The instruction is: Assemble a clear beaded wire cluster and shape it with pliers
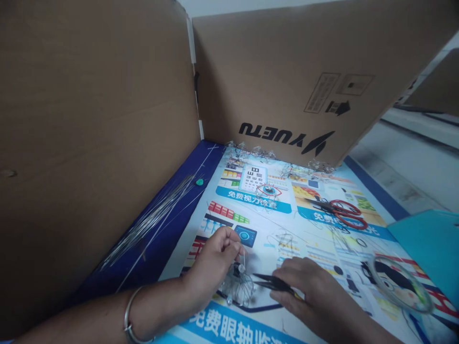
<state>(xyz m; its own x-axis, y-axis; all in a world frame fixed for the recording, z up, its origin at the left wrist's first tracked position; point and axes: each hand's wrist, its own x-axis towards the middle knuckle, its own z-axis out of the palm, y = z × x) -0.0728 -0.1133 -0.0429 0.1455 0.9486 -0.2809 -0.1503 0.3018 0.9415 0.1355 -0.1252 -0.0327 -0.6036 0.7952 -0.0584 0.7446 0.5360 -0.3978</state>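
My left hand [214, 258] is closed in a pinch on the top of a wire piece [241, 289], a cluster of thin looped wires with clear beads. A short pale wire stands up beside the fingertips. In my right hand [313, 286] is a pair of needle-nose pliers [274, 283] with dark jaws, partly covered by the fingers. Their tips point left, slightly parted, just to the right of the wire piece and apparently not touching it.
A bundle of straight wires [154, 217] lies along the left cardboard wall [93, 124]. Red-handled scissors [346, 213] rest at the right, above a clear round roll [399, 284]. Several beaded wire pieces [256, 152] line the back cardboard wall [279, 71]. A green bit [199, 182] sits near the wires.
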